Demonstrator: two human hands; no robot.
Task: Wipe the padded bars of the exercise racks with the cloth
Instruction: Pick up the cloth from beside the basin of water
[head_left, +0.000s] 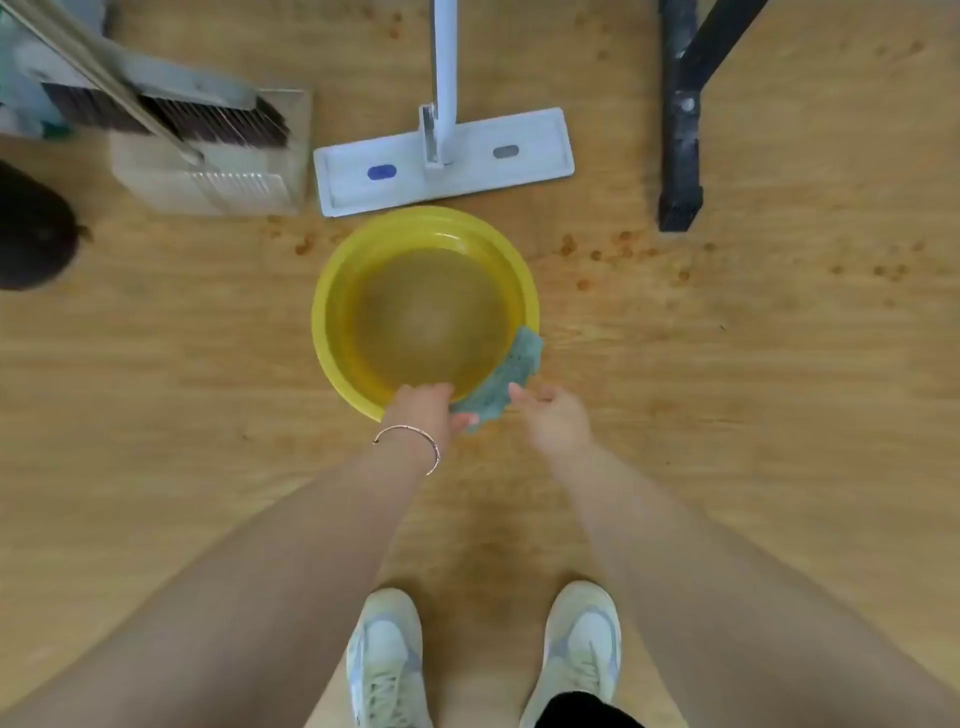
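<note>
Looking straight down at a wooden floor (156, 364); person standing, both bare arms reaching forward.

- Yellow plastic basin (332, 291) sits on the floor ahead of the feet. It holds a shallow pool of clear liquid, apparently water, with the bottom visible through it. Nothing floats in it.
- Teal cloth (511, 371) is draped over the basin's near-right rim, one end inside the wall and the other hanging outside toward the person.
- Left hand (423, 410), thin bangle (410, 441) on the wrist, is at the near rim. Its fingers are curled over and the thumb is underneath, grasping the near end of the cloth.
- Right hand (556, 421) is just right of the cloth, fingers loose and extended, holding nothing. One fingertip is at the cloth's edge; cannot tell whether it touches.
- White flat mop (467, 161) lies just beyond the basin, its handle running up out of view.
- Translucent dustpan (208, 182) is left of the mop, with the dark bristles of a broom (171, 117) resting in it. Frame too blurred to read any other contents.
- Black metal frame leg (680, 130) stands on the floor, upper right, well apart from the basin.
- Dark rounded object (31, 234) at the left edge; not identifiable.
- Small brown spots are scattered on the floor around the basin.
- Pale sneakers (384, 660) at bottom centre.
</note>
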